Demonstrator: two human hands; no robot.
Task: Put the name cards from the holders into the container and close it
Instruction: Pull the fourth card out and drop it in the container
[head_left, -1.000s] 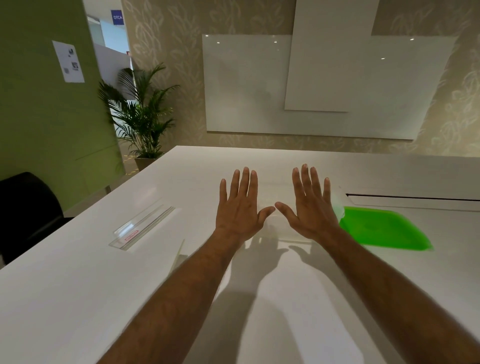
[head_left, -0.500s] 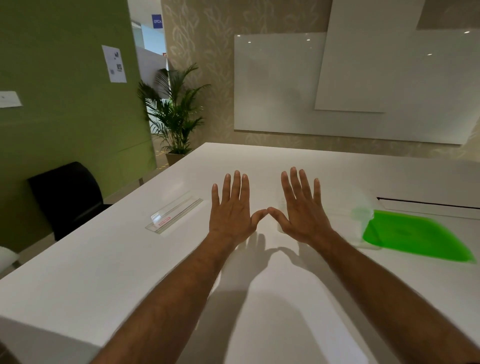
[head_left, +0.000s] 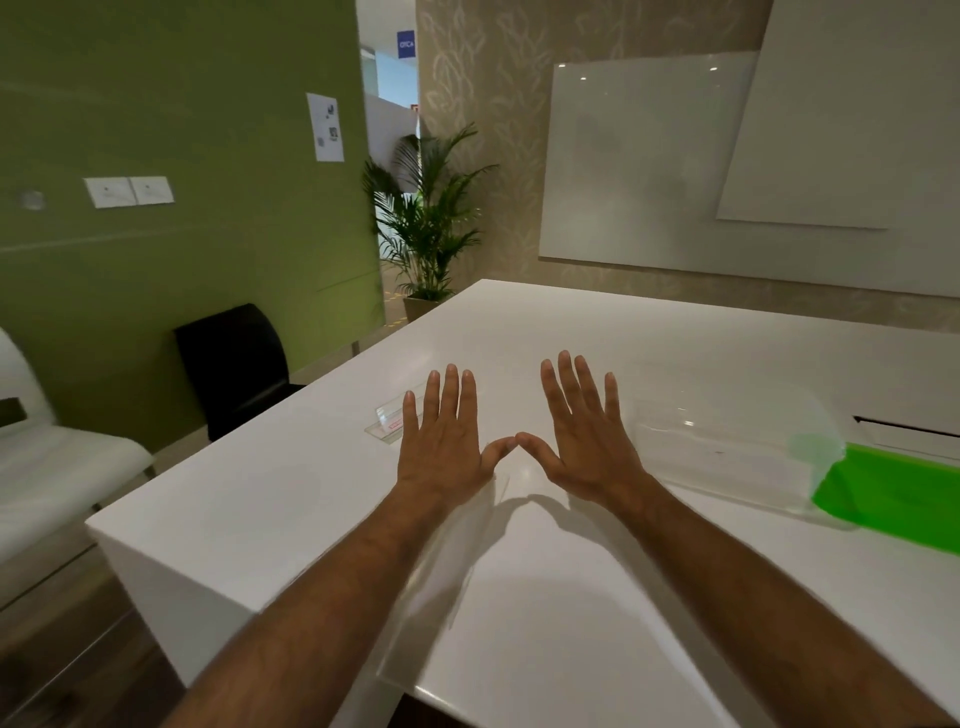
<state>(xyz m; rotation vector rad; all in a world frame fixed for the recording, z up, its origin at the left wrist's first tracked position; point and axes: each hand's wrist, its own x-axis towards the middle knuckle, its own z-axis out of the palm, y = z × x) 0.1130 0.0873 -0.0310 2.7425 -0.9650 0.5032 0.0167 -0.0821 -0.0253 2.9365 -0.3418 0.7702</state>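
My left hand (head_left: 447, 447) and my right hand (head_left: 582, 441) are spread flat above the white table (head_left: 291, 493), palms down, thumb tips touching. Neither holds anything. A clear acrylic card holder (head_left: 389, 418) with a red-printed card in it lies just left of my left hand, partly hidden by its fingers. Another clear holder (head_left: 441, 561) lies flat under my left forearm. Right of my right hand stands a clear plastic container (head_left: 727, 452), and its bright green lid (head_left: 893, 496) lies beside it at the right edge.
A slot (head_left: 904, 426) is cut in the table behind the lid. The table's corner is near left. A black chair (head_left: 234, 364) and a white seat (head_left: 47, 467) stand at the left, with a potted palm (head_left: 426, 223) beyond.
The view has swung left, so the holder, container and lid sit further right in frame. My hands stay spread, and my thumb tips have come together.
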